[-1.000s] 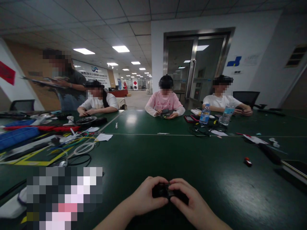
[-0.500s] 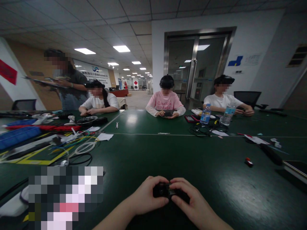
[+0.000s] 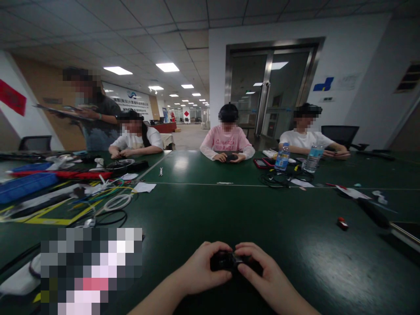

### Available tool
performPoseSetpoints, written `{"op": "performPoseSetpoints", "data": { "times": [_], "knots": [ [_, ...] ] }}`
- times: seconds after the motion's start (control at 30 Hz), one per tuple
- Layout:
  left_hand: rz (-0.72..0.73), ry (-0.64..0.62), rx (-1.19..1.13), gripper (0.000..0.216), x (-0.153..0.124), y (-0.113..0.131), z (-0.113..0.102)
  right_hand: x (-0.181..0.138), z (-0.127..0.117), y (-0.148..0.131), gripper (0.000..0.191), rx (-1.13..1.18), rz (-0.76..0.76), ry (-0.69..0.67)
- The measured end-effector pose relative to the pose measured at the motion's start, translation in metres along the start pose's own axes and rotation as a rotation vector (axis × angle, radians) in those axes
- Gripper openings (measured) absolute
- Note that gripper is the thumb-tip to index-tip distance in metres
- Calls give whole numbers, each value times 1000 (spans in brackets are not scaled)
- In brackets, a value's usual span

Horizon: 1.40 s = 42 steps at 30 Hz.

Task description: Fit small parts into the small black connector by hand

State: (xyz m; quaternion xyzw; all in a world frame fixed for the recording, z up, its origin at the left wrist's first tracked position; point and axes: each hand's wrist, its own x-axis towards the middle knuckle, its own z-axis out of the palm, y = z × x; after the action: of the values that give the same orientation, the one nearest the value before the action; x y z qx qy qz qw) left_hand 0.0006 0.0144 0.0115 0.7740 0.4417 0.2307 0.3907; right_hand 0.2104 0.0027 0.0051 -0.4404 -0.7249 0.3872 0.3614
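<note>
Both hands are closed around a small black object (image 3: 223, 261) with a shiny surface, low in the middle of the head view. Its kind cannot be made out. My left hand (image 3: 204, 267) grips its left end, thumb below and fingers curled over the top. On the other end, my right hand (image 3: 259, 267) holds it between thumb and fingertips. The fingers and the dark shade hide much of the object. It is held just over the green table (image 3: 210, 210).
A small red-and-black item (image 3: 342, 223) lies to the right, near a dark-screened device (image 3: 405, 234). Cables (image 3: 117, 202) and a blue tray (image 3: 28, 187) crowd the left. Two water bottles (image 3: 282, 156) stand at the back right. Several people are across the table.
My right hand has shifted slightly to the right on the black object, its thumb and fingers moving a little. My left hand keeps nearly the same hold. The view has moved very slightly.
</note>
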Motion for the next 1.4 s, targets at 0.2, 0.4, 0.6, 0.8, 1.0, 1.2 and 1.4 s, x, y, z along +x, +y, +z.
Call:
{"op": "performPoseSetpoints", "data": {
  "times": [0.2, 0.4, 0.6, 0.8, 1.0, 1.2, 1.4],
  "knots": [
    [-25, 5, -21, 47, -1, -6, 0, 2, -2, 1, 21, 29, 75, 47],
    [-58, -8, -30, 48, -1, -4, -1, 5, -2, 8, 25, 88, 143, 106],
    [-58, -13, -24, 47, -1, 1, -1, 5, -5, 11, 28, 185, 139, 165],
    [-79, -14, -37, 48, -1, -1, -1, 5, -8, 17, 34, 252, 133, 237],
    [-74, -15, -31, 48, -1, 0, -1, 6, -11, 13, 38, 311, 138, 311],
    [-89, -19, -30, 48, -1, 1, -1, 5, -13, 12, 40, 311, 146, 360],
    [-80, -25, -35, 49, -1, -2, -1, 4, -15, 14, 37, 316, 162, 375]
  ]
}}
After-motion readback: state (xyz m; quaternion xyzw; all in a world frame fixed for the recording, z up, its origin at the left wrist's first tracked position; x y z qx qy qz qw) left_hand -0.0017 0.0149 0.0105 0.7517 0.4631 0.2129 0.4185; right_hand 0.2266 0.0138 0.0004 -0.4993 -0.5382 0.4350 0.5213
